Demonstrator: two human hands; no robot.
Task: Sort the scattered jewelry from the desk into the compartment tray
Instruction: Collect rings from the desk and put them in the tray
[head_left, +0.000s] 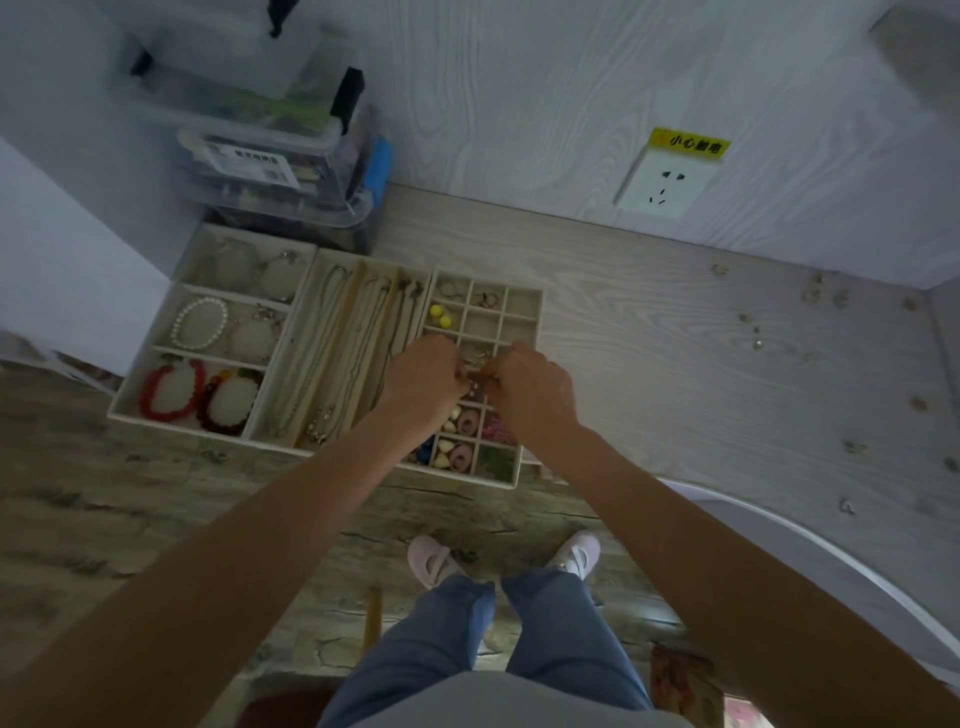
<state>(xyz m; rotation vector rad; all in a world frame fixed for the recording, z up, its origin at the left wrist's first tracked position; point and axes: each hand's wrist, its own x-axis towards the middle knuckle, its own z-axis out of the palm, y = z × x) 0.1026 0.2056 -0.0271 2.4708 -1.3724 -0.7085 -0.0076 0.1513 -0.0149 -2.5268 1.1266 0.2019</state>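
Dim overall, bluish cast; brightest on the bench (675, 332) right of the grip; murky and soft toward the near edges; strongly bowed by wide-angle distortion; slightly blurred throughout.

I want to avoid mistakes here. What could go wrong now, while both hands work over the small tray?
1. Both hands, left hand and right hand, pinch a tiny piece above the small tray; it may slip into a wrong compartment.
2. The tray's front edge seems to overhang the desk; pressing could tip it.
3. Loose jewelry lies far right and may be overlooked.
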